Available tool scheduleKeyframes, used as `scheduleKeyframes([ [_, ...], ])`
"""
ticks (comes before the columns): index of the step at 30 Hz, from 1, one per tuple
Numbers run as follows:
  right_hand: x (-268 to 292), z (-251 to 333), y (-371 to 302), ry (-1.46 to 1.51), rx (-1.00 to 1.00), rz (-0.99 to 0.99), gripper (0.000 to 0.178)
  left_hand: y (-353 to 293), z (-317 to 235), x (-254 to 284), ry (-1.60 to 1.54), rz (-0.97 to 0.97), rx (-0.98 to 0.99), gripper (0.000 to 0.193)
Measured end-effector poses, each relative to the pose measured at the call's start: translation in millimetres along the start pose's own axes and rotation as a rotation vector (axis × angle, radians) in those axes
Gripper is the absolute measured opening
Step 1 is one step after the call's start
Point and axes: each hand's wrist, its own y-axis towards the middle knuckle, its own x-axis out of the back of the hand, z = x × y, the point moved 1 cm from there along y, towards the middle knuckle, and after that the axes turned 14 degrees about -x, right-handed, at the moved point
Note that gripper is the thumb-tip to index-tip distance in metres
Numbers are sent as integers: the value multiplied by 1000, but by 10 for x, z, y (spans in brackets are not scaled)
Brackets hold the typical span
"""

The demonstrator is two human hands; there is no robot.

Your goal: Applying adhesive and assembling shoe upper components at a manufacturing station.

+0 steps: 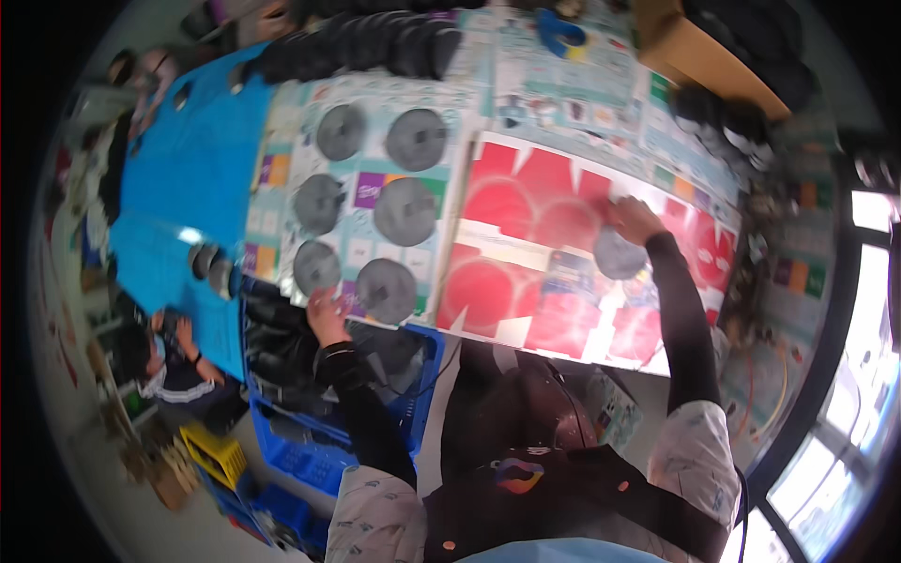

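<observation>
My right hand (636,220) is at the upper edge of a grey round flat piece (620,254) that lies over a red and white printed sheet (483,235). Its fingers are bent down and look closed on the piece's edge, though blurred. By the table's front edge, my left hand (328,317) is just below another grey round piece (316,266). The left fingers look parted, and I see nothing in them. Several more grey round pieces, such as this larger one (405,212), lie in two columns between my hands.
A blue crate (310,462) of black items stands below my left arm. A long row of dark round pieces (357,49) lines the table's far side. Beyond are a tape dispenser (561,36) and a cardboard box (723,58). Another person (183,371) sits by the blue tabletop (192,159).
</observation>
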Motion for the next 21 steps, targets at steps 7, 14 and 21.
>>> scheduleKeyframes([
  [7,335,253,-47,-197,186,-18,14,-604,-70,167,196,-200,114,47],
  [14,1065,861,-549,535,114,184,12,-583,418,499,41,-328,80,41],
  [21,1548,2914,317,1088,56,122,21,-361,632,708,188,-296,105,31],
])
